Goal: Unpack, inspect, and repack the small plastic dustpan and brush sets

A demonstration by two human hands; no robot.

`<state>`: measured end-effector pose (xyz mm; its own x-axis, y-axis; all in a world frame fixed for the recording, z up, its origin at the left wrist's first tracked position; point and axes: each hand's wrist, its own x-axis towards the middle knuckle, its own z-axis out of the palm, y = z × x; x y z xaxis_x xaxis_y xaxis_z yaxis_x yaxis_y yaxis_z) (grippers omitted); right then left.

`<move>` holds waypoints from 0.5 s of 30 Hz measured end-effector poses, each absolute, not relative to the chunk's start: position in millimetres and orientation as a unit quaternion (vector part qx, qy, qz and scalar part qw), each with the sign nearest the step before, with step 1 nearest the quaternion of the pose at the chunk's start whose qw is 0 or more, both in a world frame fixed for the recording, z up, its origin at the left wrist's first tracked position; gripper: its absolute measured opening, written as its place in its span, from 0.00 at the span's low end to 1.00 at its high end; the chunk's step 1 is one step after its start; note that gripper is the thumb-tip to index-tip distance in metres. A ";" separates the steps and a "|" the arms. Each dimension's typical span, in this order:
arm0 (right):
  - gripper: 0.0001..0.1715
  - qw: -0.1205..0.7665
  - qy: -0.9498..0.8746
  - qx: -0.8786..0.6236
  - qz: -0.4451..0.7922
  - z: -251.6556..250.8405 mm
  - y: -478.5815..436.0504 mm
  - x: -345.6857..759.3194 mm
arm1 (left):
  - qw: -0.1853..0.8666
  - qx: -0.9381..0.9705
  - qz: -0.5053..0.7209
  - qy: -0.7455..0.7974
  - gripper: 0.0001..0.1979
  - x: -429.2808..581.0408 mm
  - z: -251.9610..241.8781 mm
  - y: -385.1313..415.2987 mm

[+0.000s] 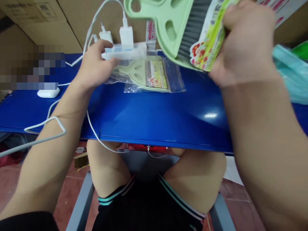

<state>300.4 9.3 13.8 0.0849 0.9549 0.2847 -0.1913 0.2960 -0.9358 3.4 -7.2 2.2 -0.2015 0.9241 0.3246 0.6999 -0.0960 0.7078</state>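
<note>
- Brown cardboard boxes [48,19] are standing along the back; a glossy blue tabletop [149,118] is stretching across in front of them.
- Right hand [247,41] is gripping the brush-and-card side of a pale green plastic dustpan [166,16]. Grip: fingers closing firmly at that edge.
- Held dustpan is hanging above the back of the tabletop, its looped handle pointing left, its top running out of view.
- Dark grey bristles [193,29] are lying across the held dustpan; a yellow-and-white printed card with red flowers [214,38] is covering the part nearest the hand.
- Left hand [97,64] is curving over the handle end of a second pale green dustpan [138,75], thumb and fingers standing moderately apart. Contact with the wrapping: cannot tell.
- Second dustpan is lying flat on the tabletop inside a clear plastic bag [176,80], its own printed card showing through.
- White power strip [139,53] is lying just behind the wrapped dustpan; two white charger plugs [126,37] are standing up from it, and white cables are looping leftward.
- Small rounded white case [48,92] is sitting near the table's left side.
- Translucent blue-green plastic packaging [291,73] is lying at far right, past the right forearm.
- Person is sitting, knees under the front edge, wearing black striped-hem shorts [144,199].
</note>
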 end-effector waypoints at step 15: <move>0.28 0.497 -0.419 -0.500 0.572 19.0 -35.2 236.1 | 0.012 0.835 0.366 0.412 0.40 -17.4 -7.6 -1.9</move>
<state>236.1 -35.2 19.0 -0.0047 0.9878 -0.1557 -0.1505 -0.1547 -0.9764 -17.4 -1.9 -7.6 0.3933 0.6954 0.6014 0.6784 -0.6610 0.3207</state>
